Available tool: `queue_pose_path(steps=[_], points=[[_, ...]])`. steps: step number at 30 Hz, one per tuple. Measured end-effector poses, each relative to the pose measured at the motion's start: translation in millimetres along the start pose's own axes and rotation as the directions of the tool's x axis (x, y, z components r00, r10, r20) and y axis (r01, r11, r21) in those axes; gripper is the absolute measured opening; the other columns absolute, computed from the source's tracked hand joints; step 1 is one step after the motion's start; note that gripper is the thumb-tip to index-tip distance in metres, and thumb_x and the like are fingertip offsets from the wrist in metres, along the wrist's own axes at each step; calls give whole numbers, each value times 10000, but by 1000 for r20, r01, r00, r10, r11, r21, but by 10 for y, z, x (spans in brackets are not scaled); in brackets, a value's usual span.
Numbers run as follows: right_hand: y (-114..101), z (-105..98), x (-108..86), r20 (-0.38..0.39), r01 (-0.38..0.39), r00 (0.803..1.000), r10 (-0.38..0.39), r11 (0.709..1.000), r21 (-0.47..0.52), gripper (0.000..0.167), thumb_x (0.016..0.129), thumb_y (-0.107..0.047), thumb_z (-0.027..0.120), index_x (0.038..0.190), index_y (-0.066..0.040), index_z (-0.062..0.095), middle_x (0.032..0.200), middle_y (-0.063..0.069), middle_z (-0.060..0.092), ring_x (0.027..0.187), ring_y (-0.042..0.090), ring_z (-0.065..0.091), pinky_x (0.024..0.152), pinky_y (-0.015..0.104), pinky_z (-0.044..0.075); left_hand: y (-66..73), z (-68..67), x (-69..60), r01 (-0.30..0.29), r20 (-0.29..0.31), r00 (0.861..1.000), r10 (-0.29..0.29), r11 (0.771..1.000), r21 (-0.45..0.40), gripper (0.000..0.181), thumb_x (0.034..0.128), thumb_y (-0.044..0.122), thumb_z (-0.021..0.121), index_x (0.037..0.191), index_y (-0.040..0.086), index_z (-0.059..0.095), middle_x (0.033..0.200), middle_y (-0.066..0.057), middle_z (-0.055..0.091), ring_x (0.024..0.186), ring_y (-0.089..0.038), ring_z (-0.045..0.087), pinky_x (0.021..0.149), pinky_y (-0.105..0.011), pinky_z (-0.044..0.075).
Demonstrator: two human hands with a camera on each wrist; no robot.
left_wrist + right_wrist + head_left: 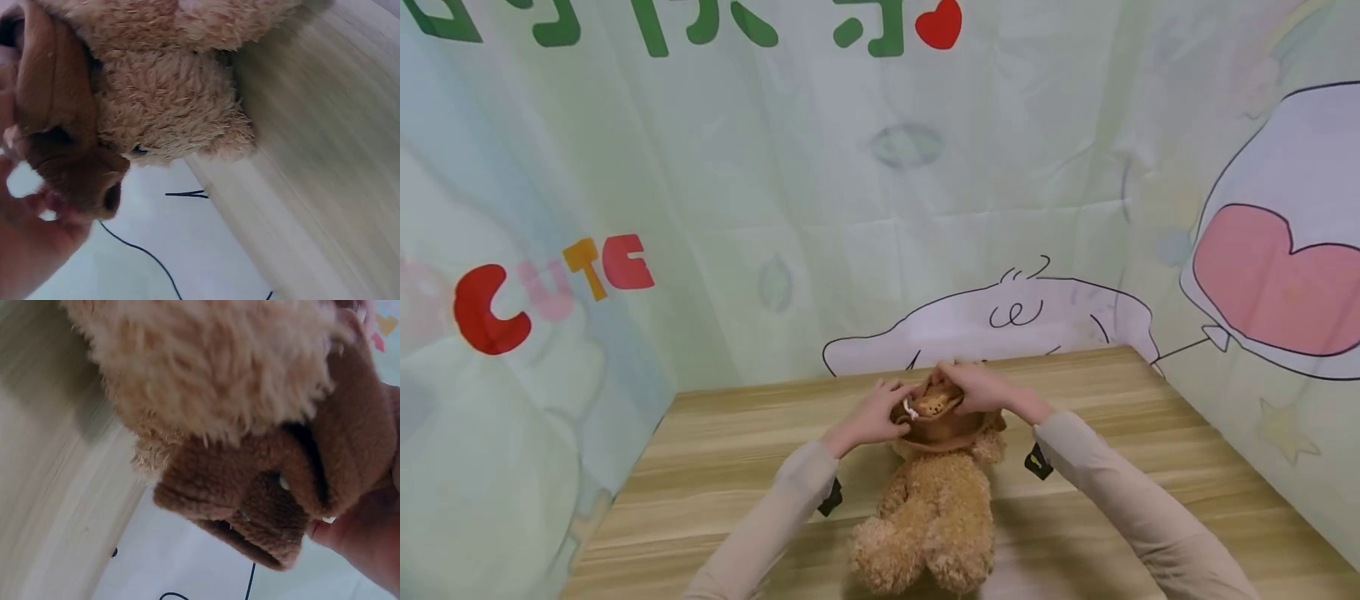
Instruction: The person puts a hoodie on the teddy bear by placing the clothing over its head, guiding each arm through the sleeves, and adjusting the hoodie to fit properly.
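A curly-furred tan teddy bear lies on the wooden table with its feet toward me. Brown fleece doll clothing is bunched at the bear's upper end, hiding most of its head. My left hand grips the clothing's left edge; in the left wrist view the left hand has its fingers on a brown flap. On the other side, my right hand holds the far right edge. In the right wrist view the right thumb presses against the brown cloth, whose tube-like part hangs beside the fur.
The wood-grain table reaches back to a printed cloth backdrop with letters and cartoon figures. Backdrop cloth also closes off the left and right sides. Black straps with devices sit at both wrists.
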State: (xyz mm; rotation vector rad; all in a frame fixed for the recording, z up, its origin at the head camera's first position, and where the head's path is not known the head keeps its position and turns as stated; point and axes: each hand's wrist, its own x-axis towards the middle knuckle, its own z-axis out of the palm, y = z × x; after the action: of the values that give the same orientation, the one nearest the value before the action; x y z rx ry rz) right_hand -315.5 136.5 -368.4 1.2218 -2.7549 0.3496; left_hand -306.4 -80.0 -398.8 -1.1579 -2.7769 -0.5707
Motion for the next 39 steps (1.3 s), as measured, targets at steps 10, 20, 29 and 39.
queue_pose_path(steps=[10,20,29,39], points=[[48,-57,26,105,34,994,-24,995,-99,407,735,96,546,1028,-170,640,906,37,640,746,164,528,595,267,408,-90,-138,32,-41,62,997,52,986,-164,555,689,-155,450,1194,49,557,947,-96,285,872,-234,216,724,-328,196],[55,-238,173,388,-169,914,117,980,101,376,674,-331,753,1005,-199,635,963,-37,634,844,96,549,783,273,428,-150,-155,85,62,88,995,-46,981,-181,313,762,166,672,1060,85,620,907,-64,269,865,-216,218,702,-307,207],[-33,-156,135,69,-224,956,284,864,-452,318,788,-119,641,1090,-212,605,964,21,665,936,280,523,783,422,440,-209,-47,41,171,-25,985,-170,982,85,522,799,171,658,1263,226,425,981,-129,361,725,-205,352,518,-263,308],[400,193,202,-328,-61,931,-158,820,-569,343,810,58,563,1096,-91,447,1023,146,537,382,78,270,370,198,210,-467,278,78,41,-397,917,46,977,207,604,831,-108,459,1319,107,175,476,-48,399,420,-61,212,433,-177,182]])
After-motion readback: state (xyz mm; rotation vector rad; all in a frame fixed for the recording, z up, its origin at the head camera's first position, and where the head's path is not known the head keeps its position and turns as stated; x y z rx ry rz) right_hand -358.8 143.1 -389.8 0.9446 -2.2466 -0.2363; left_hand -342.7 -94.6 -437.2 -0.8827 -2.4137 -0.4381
